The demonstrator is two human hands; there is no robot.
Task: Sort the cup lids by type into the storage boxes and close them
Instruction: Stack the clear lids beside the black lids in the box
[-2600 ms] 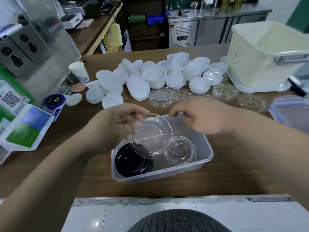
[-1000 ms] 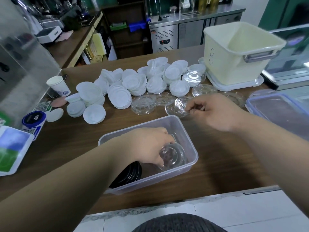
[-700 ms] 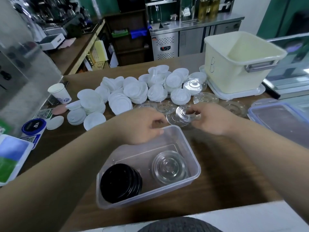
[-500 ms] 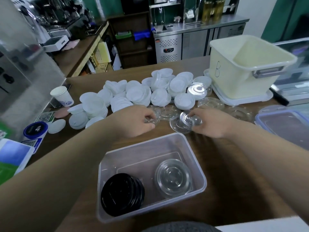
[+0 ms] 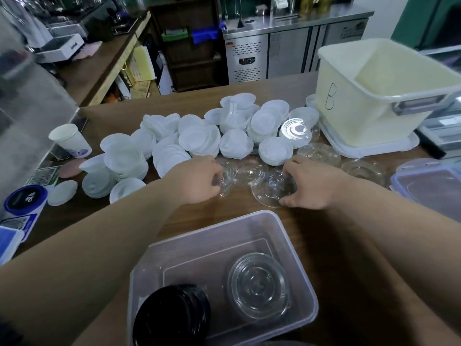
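Well, on the head view both my hands are out past the box (image 5: 294, 236). My left hand (image 5: 199, 181) curls its fingers down onto the rim of one clear lid, the left lid (image 5: 228, 182). My right hand (image 5: 314, 183) spans another, the right lid (image 5: 270, 192), with the thumb on the near rim at 6 o'clock and the fingers over the far edge at 12. Both lids lie flat on the desk (image 5: 336, 245), at 12 o'clock from the box. Inside the box, black lids (image 5: 172, 318) are stacked at 7 o'clock and a clear stack (image 5: 258, 283) sits at 4.

I judge these lids to be thin, light, springy and slick. Lying flat on wood they offer little edge, so I would pinch at the rim and not the dome, which could dent or crack. They nest, so two may lift as one.

The desk is brown wood. White lids (image 5: 199, 136) are heaped at 11 to 12 o'clock and loose lids (image 5: 359, 168) lie at 2. A cream bin (image 5: 374, 96) marked B stands farther out at 2, a box cover (image 5: 429, 183) lies at 3, and a paper cup (image 5: 69, 141) stands at 10. Behind are a steel fridge (image 5: 287, 51) and shelves.
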